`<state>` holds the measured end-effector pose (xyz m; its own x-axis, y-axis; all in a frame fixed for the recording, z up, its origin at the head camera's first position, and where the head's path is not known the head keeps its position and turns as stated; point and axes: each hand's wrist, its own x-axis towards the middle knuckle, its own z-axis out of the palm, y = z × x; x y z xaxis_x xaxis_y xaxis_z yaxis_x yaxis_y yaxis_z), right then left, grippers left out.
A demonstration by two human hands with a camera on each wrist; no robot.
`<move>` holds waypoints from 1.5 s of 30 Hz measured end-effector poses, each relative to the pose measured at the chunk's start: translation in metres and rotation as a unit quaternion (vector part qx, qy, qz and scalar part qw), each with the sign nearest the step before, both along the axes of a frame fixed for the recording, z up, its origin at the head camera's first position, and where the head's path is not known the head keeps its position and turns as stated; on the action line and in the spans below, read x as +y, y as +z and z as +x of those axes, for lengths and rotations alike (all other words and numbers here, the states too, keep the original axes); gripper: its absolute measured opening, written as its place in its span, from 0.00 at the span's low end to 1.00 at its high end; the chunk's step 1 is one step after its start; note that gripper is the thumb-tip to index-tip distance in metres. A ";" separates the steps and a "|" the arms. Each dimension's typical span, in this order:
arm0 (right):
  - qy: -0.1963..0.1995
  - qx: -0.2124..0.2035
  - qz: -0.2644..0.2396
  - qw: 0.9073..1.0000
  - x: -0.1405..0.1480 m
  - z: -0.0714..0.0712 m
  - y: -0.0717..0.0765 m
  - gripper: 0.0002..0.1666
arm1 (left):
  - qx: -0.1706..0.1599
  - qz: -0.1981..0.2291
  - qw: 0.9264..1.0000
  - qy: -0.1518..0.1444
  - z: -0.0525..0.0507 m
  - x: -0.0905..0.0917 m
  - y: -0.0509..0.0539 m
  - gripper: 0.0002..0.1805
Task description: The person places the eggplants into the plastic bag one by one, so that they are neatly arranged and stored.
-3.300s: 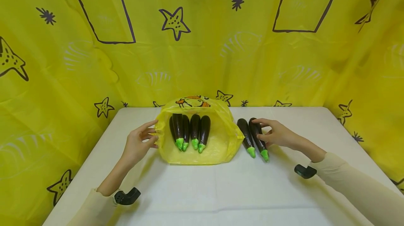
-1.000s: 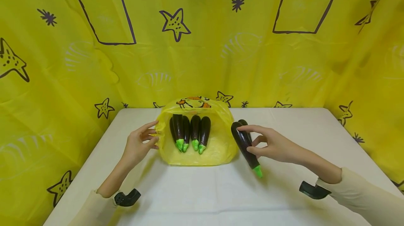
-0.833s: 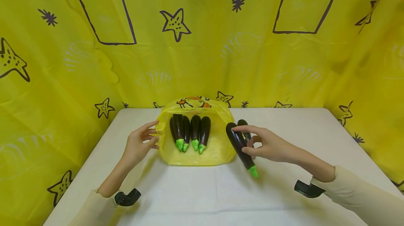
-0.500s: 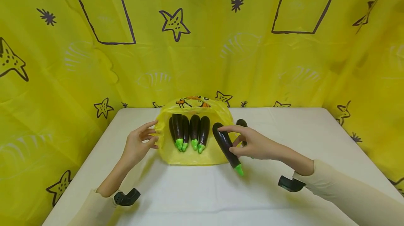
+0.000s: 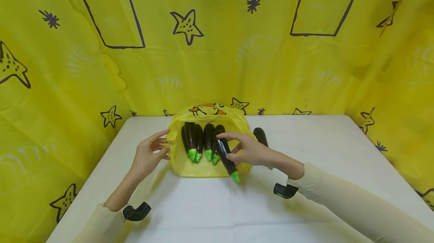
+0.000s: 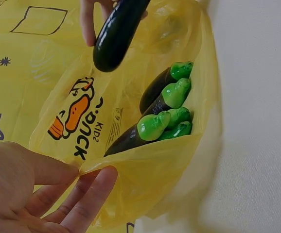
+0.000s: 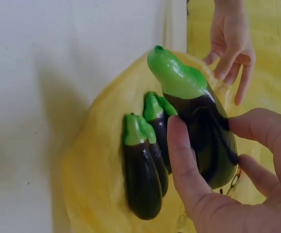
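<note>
A yellow plastic bag (image 5: 196, 171) lies on its side, its mouth facing me, with several dark eggplants (image 5: 191, 137) inside, green stem ends outward. At the bag's left edge is my left hand (image 5: 145, 156); the left wrist view shows its thumb and fingers pinching the rim (image 6: 94, 171). My right hand (image 5: 252, 150) grips another eggplant (image 5: 224, 152) between thumb and fingers, in front of the bag's mouth, green end toward me. The right wrist view shows this eggplant (image 7: 206, 136) close up, the bagged ones behind it. One more eggplant (image 5: 260, 136) lies right of the bag, partly hidden by my right hand.
The white-covered table (image 5: 190, 205) extends around the bag. A yellow patterned curtain (image 5: 217, 66) hangs behind it and along both sides. Dark wrist cameras (image 5: 136, 211) jut out from both sleeves.
My right hand picked up an eggplant from right of the bag and carried it left to the bag's mouth. My left hand has stayed at the bag's edge.
</note>
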<state>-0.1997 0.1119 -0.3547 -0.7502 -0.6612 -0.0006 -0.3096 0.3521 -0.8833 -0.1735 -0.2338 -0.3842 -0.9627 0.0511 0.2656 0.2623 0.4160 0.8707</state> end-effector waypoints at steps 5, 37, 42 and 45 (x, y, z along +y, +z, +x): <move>-0.012 -0.009 -0.008 1.000 -0.011 -0.009 -0.010 0.39 | 0.001 0.002 1.000 -0.002 0.000 0.000 0.000 0.33; -0.106 0.021 -0.031 0.994 -0.077 -0.058 -0.038 0.35 | 0.007 0.002 1.000 0.000 -0.002 0.003 0.001 0.32; -0.117 0.030 -0.028 0.992 -0.082 -0.063 -0.040 0.34 | 0.007 0.002 1.000 -0.002 -0.002 0.002 -0.001 0.31; -0.122 0.034 -0.022 0.992 -0.084 -0.066 -0.041 0.33 | 0.013 0.003 1.000 -0.005 -0.003 0.002 -0.001 0.31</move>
